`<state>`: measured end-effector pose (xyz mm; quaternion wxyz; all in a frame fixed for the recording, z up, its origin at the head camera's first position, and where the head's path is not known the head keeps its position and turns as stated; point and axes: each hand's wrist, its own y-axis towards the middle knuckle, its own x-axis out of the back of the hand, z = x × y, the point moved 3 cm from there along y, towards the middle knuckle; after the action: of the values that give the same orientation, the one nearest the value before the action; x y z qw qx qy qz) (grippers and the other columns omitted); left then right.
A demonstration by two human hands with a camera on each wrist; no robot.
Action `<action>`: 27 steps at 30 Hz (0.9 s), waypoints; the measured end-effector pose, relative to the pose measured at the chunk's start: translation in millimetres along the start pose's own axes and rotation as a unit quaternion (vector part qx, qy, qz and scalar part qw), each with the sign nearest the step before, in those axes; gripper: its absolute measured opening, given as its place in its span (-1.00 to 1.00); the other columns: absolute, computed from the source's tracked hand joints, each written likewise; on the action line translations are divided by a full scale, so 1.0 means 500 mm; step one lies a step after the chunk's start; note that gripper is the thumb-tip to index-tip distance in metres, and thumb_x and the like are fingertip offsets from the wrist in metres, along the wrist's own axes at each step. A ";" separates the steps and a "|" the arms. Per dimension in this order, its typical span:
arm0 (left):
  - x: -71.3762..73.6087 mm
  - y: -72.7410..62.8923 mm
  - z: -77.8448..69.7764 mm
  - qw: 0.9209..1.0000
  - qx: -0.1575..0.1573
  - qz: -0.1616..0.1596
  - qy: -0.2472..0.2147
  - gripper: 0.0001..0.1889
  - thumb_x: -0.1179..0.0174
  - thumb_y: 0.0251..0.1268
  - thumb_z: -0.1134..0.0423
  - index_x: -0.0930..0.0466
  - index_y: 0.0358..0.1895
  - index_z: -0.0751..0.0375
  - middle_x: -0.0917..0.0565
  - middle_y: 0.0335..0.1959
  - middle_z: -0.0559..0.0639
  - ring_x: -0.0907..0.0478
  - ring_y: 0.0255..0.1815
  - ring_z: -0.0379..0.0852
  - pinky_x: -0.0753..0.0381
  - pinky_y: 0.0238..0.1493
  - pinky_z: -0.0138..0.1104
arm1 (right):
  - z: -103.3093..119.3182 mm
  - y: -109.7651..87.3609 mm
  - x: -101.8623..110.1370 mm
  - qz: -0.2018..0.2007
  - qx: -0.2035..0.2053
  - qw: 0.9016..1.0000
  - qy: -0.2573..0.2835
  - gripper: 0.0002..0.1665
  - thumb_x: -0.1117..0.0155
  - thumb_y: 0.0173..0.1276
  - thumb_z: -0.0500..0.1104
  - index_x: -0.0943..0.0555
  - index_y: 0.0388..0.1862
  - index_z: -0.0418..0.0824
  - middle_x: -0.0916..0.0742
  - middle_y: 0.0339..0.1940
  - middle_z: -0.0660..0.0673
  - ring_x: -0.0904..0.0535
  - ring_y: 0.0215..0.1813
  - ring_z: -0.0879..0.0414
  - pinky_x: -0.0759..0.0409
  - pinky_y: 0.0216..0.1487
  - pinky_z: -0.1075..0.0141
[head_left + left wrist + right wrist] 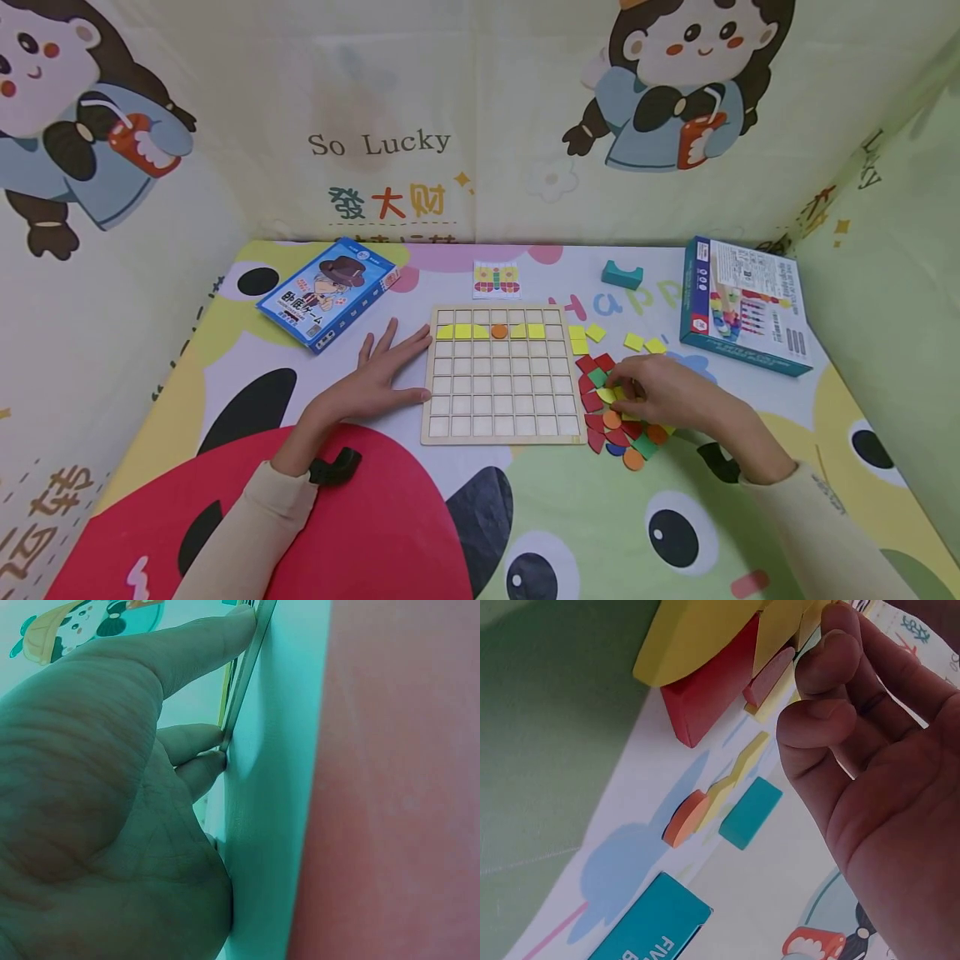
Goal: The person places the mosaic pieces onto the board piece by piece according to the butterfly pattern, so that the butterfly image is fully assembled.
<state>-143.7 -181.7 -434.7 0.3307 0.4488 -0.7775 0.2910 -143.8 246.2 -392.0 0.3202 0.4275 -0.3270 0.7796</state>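
Observation:
A wooden grid board point(486, 440) lies in the middle of the table. In its second row from the back are several yellow pieces point(462, 332) and one orange disc point(498, 332). My left hand point(378, 379) rests beside the board with fingers spread, fingertips and thumb at its left edge. On the right, my right hand point(667, 387) is over a loose pile of coloured pieces, thumb and fingers curled together at a yellow piece point(618, 393). Red pieces point(592, 402), green ones point(644, 447) and orange discs point(633, 459) lie around the fingertips, partly hidden by the hand.
A butterfly pattern card point(497, 280) lies behind the board. The blue game box point(327, 293) is at back left, another box point(746, 304) at back right, with a teal block point(622, 274) between. Yellow squares point(633, 342) lie right of the board.

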 end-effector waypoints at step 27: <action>0.002 -0.003 -0.002 1.000 -0.003 0.001 -0.005 0.04 -0.45 0.25 -0.13 -0.07 0.74 -0.09 -0.03 0.81 -0.02 0.48 0.82 0.28 0.58 0.67 0.37 | -0.012 0.042 0.023 -0.021 -0.024 0.999 0.012 -0.66 -0.47 0.41 -0.14 -0.74 0.14 -0.13 -0.72 -0.27 0.06 -0.55 -0.20 0.17 -0.60 -0.24 0.43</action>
<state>-142.6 -182.2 -433.0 0.3279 0.4486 -0.7804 0.2867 -168.0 241.3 -389.3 0.3509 0.4170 -0.3321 0.7699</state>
